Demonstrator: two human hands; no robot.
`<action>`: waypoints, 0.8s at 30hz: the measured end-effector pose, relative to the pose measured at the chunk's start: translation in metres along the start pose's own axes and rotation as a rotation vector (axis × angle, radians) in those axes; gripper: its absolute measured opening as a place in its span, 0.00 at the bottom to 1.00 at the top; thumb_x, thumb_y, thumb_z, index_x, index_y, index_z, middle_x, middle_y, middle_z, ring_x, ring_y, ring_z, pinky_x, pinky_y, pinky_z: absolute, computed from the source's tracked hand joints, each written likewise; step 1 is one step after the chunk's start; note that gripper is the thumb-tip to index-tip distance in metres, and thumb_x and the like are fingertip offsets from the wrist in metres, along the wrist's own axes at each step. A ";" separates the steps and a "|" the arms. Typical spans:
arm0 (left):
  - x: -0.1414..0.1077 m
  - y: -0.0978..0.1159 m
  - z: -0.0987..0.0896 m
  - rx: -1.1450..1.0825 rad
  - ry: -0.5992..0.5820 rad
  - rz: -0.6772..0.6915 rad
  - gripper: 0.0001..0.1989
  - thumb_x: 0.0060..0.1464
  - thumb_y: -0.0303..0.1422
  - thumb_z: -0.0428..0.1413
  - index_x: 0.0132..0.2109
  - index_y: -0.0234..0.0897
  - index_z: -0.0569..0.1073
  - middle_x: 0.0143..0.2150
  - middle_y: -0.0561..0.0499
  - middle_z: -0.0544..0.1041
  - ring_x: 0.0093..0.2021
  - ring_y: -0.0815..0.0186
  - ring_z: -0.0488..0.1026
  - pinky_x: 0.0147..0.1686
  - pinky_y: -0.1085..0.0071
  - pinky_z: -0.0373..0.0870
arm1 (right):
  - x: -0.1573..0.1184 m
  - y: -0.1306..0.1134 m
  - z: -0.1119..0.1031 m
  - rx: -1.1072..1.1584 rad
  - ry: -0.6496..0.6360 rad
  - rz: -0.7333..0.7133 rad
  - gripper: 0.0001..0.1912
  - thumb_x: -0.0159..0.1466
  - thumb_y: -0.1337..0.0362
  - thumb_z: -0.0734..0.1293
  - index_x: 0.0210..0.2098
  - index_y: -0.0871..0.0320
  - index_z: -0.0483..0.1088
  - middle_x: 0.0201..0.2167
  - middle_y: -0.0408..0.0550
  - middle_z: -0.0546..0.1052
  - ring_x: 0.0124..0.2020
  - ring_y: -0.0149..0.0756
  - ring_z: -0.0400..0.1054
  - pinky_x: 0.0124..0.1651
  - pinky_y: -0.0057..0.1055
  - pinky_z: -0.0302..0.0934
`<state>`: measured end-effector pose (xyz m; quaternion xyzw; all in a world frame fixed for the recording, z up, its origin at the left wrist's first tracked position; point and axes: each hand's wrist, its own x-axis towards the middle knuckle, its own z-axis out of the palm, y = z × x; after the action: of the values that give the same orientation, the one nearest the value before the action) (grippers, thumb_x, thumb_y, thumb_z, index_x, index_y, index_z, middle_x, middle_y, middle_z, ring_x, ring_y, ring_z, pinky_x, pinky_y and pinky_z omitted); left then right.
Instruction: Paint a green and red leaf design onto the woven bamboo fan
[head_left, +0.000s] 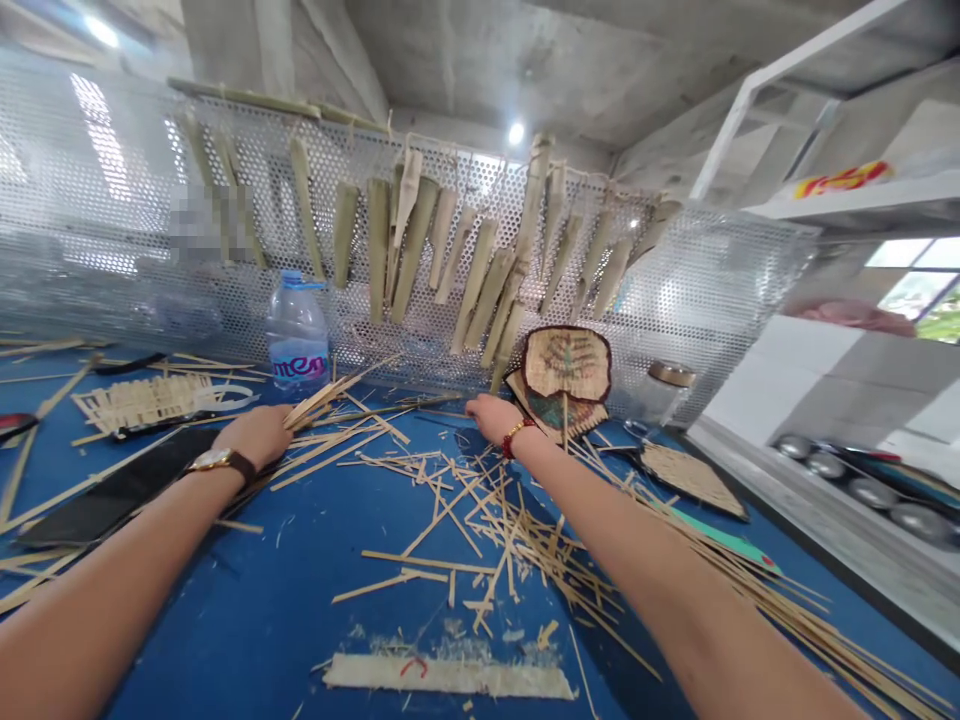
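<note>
My left hand (255,437), with a watch on its wrist, is closed around a bundle of thin bamboo strips (324,403) that fan out toward the back of the blue table. More loose strips (330,458) lie just under and beside it. My right hand (491,418), wearing a red bead bracelet, reaches to the back of the table with its fingers drawn together. Thin strips end near its fingertips; whether they are pinched cannot be made out. Close to its right, a woven fan (568,362) with a dark edge leans on another fan.
Short bamboo strips (517,530) litter the blue table (277,620). A large water bottle (297,335), a lidded jar (664,395) and a woven piece (694,478) stand or lie around. Long strips (795,610) run along the right. Bamboo pieces (416,250) hang on a perforated metal screen.
</note>
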<state>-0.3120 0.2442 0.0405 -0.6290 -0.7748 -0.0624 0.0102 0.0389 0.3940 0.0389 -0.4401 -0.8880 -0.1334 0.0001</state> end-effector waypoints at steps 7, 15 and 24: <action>0.022 -0.013 0.003 0.073 0.054 -0.003 0.16 0.54 0.34 0.47 0.42 0.30 0.75 0.38 0.37 0.78 0.39 0.54 0.74 0.38 0.65 0.63 | 0.018 -0.004 0.014 -0.010 0.045 0.006 0.16 0.70 0.67 0.55 0.48 0.53 0.71 0.46 0.51 0.72 0.48 0.37 0.68 0.46 0.28 0.60; 0.019 -0.023 -0.001 0.038 0.052 0.032 0.16 0.58 0.34 0.42 0.43 0.32 0.70 0.38 0.40 0.77 0.38 0.57 0.73 0.37 0.67 0.62 | 0.067 -0.020 0.015 0.011 0.064 0.082 0.18 0.69 0.72 0.55 0.51 0.56 0.71 0.49 0.57 0.74 0.52 0.41 0.68 0.49 0.33 0.62; 0.020 -0.028 0.009 -0.071 -0.037 0.018 0.19 0.58 0.42 0.43 0.41 0.33 0.71 0.36 0.44 0.77 0.35 0.60 0.73 0.33 0.69 0.63 | 0.086 -0.026 0.015 0.016 -0.048 -0.021 0.16 0.70 0.70 0.57 0.49 0.61 0.73 0.48 0.61 0.76 0.50 0.42 0.70 0.49 0.34 0.62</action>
<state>-0.3425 0.2591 0.0309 -0.6370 -0.7665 -0.0782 -0.0259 -0.0322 0.4500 0.0287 -0.4339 -0.8933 -0.1158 -0.0189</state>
